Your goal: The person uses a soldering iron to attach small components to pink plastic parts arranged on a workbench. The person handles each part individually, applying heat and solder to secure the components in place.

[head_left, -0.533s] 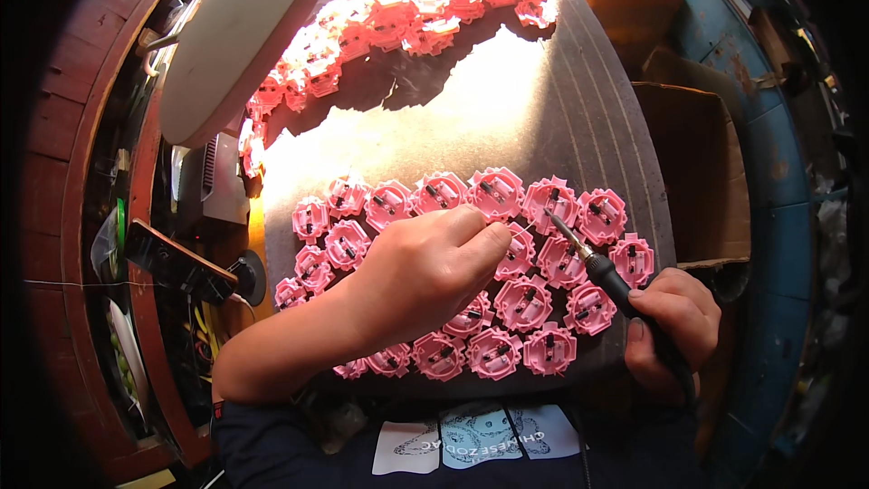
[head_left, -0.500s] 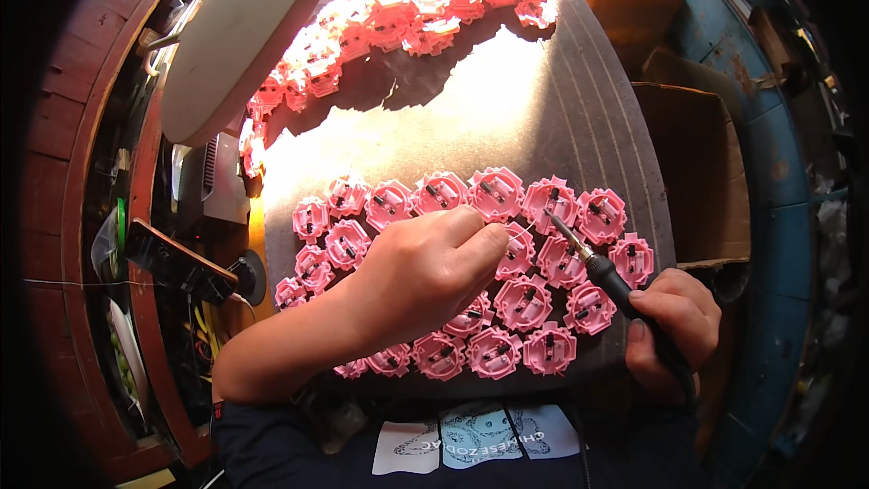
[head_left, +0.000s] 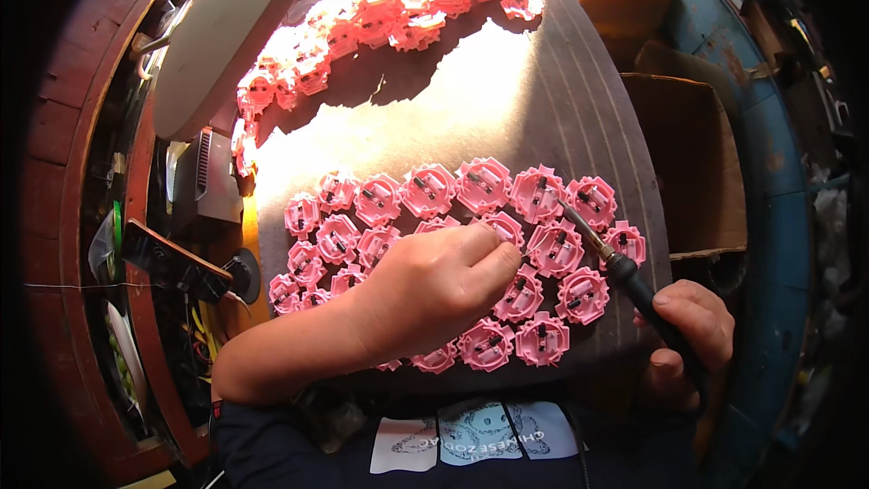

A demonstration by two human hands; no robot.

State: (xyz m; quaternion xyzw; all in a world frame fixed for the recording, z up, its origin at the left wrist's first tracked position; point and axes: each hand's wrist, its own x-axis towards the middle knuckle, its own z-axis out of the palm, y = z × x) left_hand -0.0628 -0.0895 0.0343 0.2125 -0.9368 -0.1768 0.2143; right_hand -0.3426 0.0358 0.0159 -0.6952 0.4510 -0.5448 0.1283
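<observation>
My right hand (head_left: 695, 330) holds a soldering iron (head_left: 644, 292) by its black grip. The metal tip points up and left, at the right edge of a pink plastic housing (head_left: 537, 194) in the back row. My left hand (head_left: 444, 282) is closed in a pinch over the middle of the rows, a little left of the iron. A thin solder wire shows faintly at its fingertips. Several round pink housings with small black and pale parts inside lie in rows around both hands; my left hand and forearm hide some of them.
A heap of pink housings (head_left: 376, 14) lies along the table's far side in bright light. A pale lamp head (head_left: 226, 41) hangs at upper left. Beside the table stand a phone on a stand (head_left: 176, 263) at left and cardboard boxes (head_left: 697, 163) at right.
The iron's tip has shifted from inside the back-row housing to its right edge. My left hand has moved slightly right and down, away from the tip. The whole view has shifted a little.
</observation>
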